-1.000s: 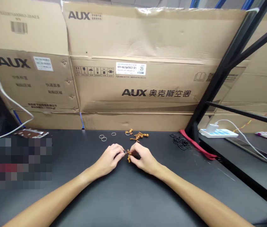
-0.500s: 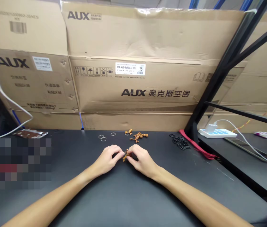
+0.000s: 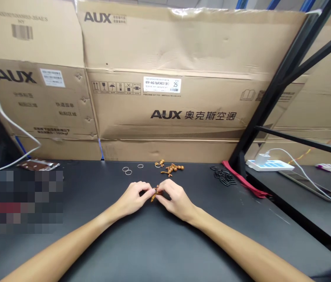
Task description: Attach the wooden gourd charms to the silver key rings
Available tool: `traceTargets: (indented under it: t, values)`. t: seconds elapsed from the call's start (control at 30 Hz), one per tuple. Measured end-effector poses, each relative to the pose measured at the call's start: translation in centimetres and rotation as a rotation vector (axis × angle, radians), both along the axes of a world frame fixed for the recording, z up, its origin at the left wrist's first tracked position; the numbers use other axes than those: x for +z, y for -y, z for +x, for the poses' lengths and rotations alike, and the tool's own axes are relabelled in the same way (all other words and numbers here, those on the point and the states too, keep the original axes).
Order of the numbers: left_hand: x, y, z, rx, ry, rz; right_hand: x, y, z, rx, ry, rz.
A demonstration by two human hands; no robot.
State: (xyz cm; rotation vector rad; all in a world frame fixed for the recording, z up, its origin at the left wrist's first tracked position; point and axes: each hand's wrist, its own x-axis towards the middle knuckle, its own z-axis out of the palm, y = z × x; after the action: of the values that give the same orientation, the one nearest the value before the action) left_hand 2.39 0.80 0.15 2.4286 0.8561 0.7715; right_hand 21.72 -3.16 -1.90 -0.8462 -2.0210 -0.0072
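My left hand (image 3: 133, 197) and my right hand (image 3: 175, 197) meet fingertip to fingertip over the black table (image 3: 153, 243). Between them they pinch a small brown wooden charm (image 3: 154, 193), most of it hidden by the fingers; what else the left fingers hold I cannot make out. Both hands are closed in a pinch. Behind them lie more brown wooden charms (image 3: 171, 169) and three loose metal key rings (image 3: 128, 170).
Large AUX cardboard boxes (image 3: 165, 78) wall off the back of the table. A pile of black rings (image 3: 223, 175) and a red strap (image 3: 243, 180) lie to the right by a black shelf post (image 3: 274, 86). A white power strip (image 3: 269, 164) sits further right.
The charm between my fingers has turned and shifted slightly left; both hands have stayed almost in place, fingertips drawn closer together.
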Motion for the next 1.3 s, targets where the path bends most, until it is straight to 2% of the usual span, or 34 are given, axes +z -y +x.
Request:
traceTargets:
  t: [0.33, 0.5, 0.67, 0.77, 1.0, 1.3]
  values:
    - [0.0, 0.0, -0.1, -0.012, 0.025, -0.008, -0.4, -0.1, 0.1, -0.041, 0.054, -0.083]
    - [0.1, -0.1, -0.2, -0.058, 0.054, -0.027, -0.2, -0.2, 0.3, -0.091, 0.132, -0.154]
    - [0.0, -0.5, -0.5, -0.128, -0.043, 0.037, 0.0, -0.7, 1.0, -0.161, 0.205, -0.247]
    - [-0.4, -0.7, -0.7, -0.122, -0.109, 0.083, -0.1, -0.9, 1.3, -0.181, 0.227, -0.272]
    - [-0.9, -0.6, -0.9, -0.059, -0.098, 0.144, -0.4, -0.8, 1.3, -0.113, 0.227, -0.273]
    - [-1.1, -0.6, -0.8, -0.090, -0.095, 0.197, -0.1, -0.4, 0.9, -0.095, 0.235, -0.256]
